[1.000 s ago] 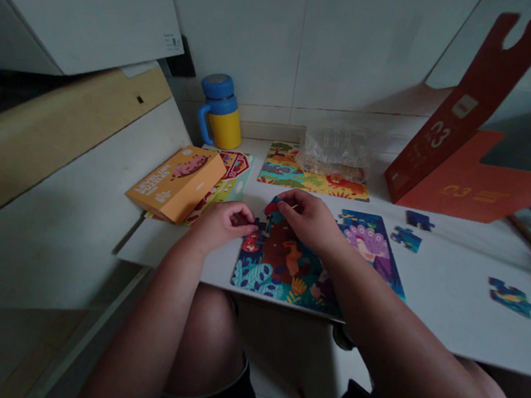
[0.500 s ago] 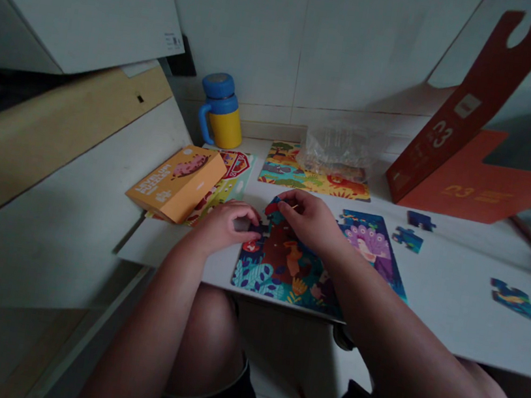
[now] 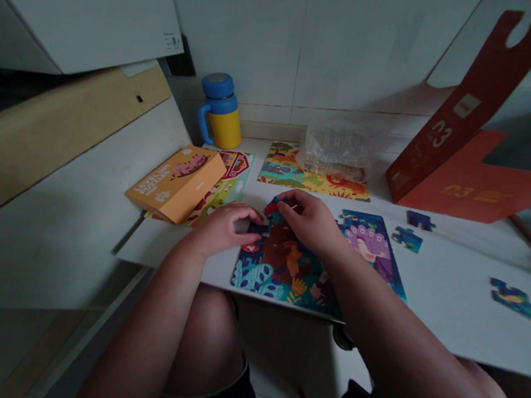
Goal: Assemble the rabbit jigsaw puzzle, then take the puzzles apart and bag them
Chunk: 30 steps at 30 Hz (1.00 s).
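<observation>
A partly assembled jigsaw puzzle (image 3: 286,261) with dark blue, brown and teal pictures lies at the table's front edge. My left hand (image 3: 225,226) is at its left side, thumb and fingers closed on a dark puzzle piece (image 3: 257,229) against the puzzle's left edge. At the upper left corner, my right hand (image 3: 311,222) pinches a red and blue puzzle piece (image 3: 271,207). Whether that piece is locked into its neighbours is hard to see. The right hand and forearm hide part of the puzzle between the brown animal and the purple peacock (image 3: 370,243).
Several loose pieces (image 3: 408,239) lie on the right of the white table (image 3: 443,303). An orange puzzle box (image 3: 176,180) rests on a farm picture at left. Behind are a blue-yellow mug (image 3: 224,121), a jungle puzzle (image 3: 282,168), clear plastic packaging (image 3: 337,146) and a large red-orange box (image 3: 448,165).
My left fingertips have shifted slightly right with the dark puzzle piece, closer in to the puzzle. The right hand stays nearly still at the upper left corner.
</observation>
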Each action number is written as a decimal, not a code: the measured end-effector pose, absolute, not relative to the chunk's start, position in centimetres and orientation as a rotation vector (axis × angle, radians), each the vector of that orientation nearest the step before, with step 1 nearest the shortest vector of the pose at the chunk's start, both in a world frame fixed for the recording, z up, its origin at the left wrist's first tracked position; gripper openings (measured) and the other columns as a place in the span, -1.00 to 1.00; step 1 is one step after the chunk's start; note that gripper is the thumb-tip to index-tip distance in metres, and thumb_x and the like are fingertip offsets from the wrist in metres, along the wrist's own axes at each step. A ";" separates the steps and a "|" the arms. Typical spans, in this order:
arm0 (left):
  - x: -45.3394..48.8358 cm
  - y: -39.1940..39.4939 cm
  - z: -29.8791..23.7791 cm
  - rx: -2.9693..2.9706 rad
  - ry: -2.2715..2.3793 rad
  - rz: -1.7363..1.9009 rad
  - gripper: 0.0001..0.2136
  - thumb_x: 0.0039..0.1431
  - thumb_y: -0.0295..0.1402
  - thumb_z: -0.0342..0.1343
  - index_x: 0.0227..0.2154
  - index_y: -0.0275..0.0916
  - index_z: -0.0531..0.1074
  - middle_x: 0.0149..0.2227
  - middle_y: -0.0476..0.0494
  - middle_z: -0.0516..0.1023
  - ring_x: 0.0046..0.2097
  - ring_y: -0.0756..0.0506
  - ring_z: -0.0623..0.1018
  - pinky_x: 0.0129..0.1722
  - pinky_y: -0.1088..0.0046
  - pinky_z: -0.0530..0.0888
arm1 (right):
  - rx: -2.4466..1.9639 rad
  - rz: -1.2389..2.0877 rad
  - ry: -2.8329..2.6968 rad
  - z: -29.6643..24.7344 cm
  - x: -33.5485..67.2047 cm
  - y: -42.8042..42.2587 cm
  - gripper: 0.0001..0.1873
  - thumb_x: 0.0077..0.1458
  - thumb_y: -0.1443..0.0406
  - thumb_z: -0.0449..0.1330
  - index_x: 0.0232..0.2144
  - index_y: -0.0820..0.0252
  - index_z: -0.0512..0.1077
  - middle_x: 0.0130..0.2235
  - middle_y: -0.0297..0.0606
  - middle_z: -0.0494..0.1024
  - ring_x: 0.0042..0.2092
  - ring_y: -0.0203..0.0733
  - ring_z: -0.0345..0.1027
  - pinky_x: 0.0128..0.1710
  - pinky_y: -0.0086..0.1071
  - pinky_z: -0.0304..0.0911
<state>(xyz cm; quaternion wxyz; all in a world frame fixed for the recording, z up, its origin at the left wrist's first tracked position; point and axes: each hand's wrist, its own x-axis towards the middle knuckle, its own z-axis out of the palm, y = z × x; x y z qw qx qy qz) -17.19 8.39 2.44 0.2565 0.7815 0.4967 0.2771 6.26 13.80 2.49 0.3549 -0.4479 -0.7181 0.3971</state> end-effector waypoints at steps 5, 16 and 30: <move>-17.4 8.6 2.0 2.162 1.388 0.753 -0.54 -0.03 -0.14 0.57 -0.07 -0.11 0.65 0.15 -0.22 0.58 0.22 -0.30 0.53 0.28 0.10 0.42 | -1.147 1.028 -1.854 2.5 6.4 13.8 -0.74 0.25 0.12 0.23 -0.13 0.13 0.58 -0.29 -0.26 0.66 -0.35 -0.20 0.47 -0.37 -0.37 0.31; -17.2 8.7 1.5 2.197 1.429 0.726 -0.49 -0.08 -0.12 0.59 -0.08 -0.13 0.58 0.12 -0.20 0.54 0.21 -0.30 0.52 0.25 0.13 0.42 | -1.134 1.007 -1.869 2.4 6.4 13.8 -0.72 0.25 0.11 0.23 -0.11 0.12 0.58 -0.26 -0.26 0.67 -0.32 -0.19 0.47 -0.34 -0.36 0.32; -17.1 8.1 1.9 1.794 1.308 0.825 -0.58 0.02 -0.28 0.50 -0.11 -0.14 0.45 -0.14 -0.05 0.61 -0.08 -0.14 0.60 -0.05 0.33 0.49 | -1.103 1.337 -1.738 2.4 6.2 13.5 -0.63 0.16 0.19 0.29 0.01 0.11 0.41 -0.23 -0.31 0.61 -0.43 -0.27 0.46 -0.43 -0.39 0.40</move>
